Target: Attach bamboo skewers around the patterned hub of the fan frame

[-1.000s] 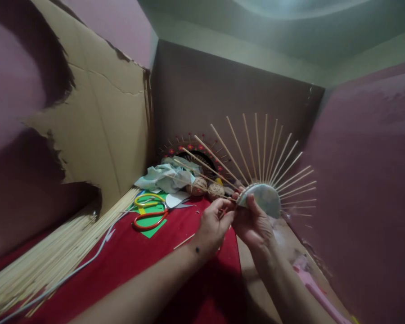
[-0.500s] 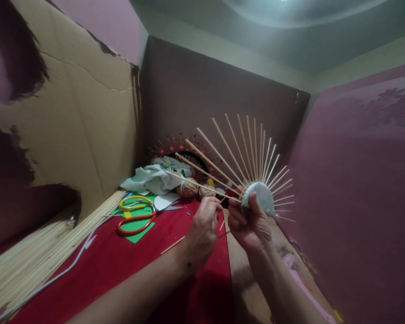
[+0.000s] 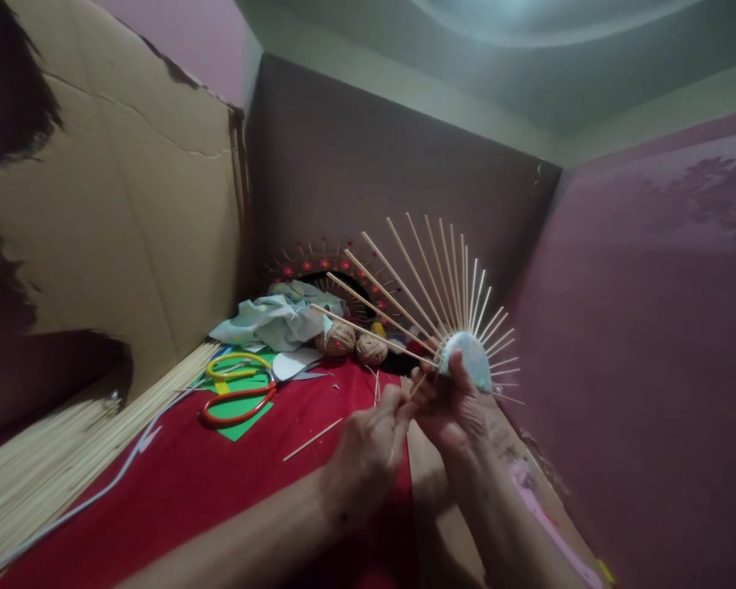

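Note:
In the head view my right hand [image 3: 457, 413] grips a pale, half-round base [image 3: 466, 357], thumb pressed on its flat face. Thin wooden sticks [image 3: 426, 254] fan out from its curved edge, upward and to both sides. My left hand [image 3: 371, 442] is closed in a pinch at the base's lower left, close to my right fingertips. A short length of thin wooden stick [image 3: 418, 384] shows between its fingers and the base. Whether that stick enters the base is hidden by my right fingers.
Scissors [image 3: 239, 406] with orange and yellow handles lie on green paper [image 3: 251, 425] atop red cloth [image 3: 190, 483]. Behind are twine balls [image 3: 337, 339], crumpled pale fabric [image 3: 263, 321] and a flower-trimmed arch [image 3: 307, 266]. Long sticks [image 3: 67, 458] and torn cardboard [image 3: 159, 188] stand left; a loose stick [image 3: 312, 439] lies nearby.
My left hand has moved down and slightly right, tilting the stick in its pinch. The fan of sticks has turned a little in my right hand. The view has shifted slightly.

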A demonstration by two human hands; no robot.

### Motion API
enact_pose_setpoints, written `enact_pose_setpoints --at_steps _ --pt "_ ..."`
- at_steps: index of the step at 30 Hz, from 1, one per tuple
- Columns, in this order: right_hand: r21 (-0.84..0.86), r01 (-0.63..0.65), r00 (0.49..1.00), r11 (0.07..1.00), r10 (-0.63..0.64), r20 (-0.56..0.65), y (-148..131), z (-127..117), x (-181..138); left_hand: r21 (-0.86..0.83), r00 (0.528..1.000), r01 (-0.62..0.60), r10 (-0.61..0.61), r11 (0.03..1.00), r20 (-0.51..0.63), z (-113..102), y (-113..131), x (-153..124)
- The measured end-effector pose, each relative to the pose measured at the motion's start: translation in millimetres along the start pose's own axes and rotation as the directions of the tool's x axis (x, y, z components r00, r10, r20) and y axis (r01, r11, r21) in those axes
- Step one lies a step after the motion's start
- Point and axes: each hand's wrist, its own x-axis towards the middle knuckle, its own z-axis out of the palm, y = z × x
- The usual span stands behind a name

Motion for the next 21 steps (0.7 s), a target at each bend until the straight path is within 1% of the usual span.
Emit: enact_pose_setpoints --at_steps 2,4,7,13,15,18,21 --pt "0.028 -0.013 0.998 1.0 0.015 -0.066 0.8 -0.5 0.2 0.025 0.997 -0.079 0.079 0.997 0.013 0.9 0.1 -2.1" --pt "0.034 -0.026 0.995 0.999 0.03 -0.096 3.8 -1.4 -0.5 0.037 0.994 -0.113 0.112 0.993 0.019 0.7 0.3 -2.5" --pt "0.025 -0.01 0.997 1.0 0.012 -0.07 9.9 -2.7 -2.7 0.009 0.995 -0.101 0.101 0.995 0.02 -0.3 1.6 -1.9" --pt "0.023 -0.012 1.0 1.0 0.013 -0.028 17.7 -1.8 -7.1 -0.113 0.998 -0.062 0.062 0.992 -0.003 -0.7 3.9 -1.5" --pt "0.033 -0.017 1.0 0.999 0.017 -0.018 19.2 -1.5 -7.5 -0.133 0.998 -0.056 0.058 0.99 0.012 -0.7 4.4 -1.5" --pt "0.059 -0.022 0.999 0.998 0.024 -0.025 20.9 -4.0 -6.3 -0.132 0.997 0.008 0.001 0.991 0.073 0.0 5.8 -1.4" --pt "0.081 -0.003 0.999 0.997 0.006 -0.032 21.8 -8.8 -4.1 -0.163 0.986 0.129 -0.109 0.978 0.126 2.0 7.8 -0.7"
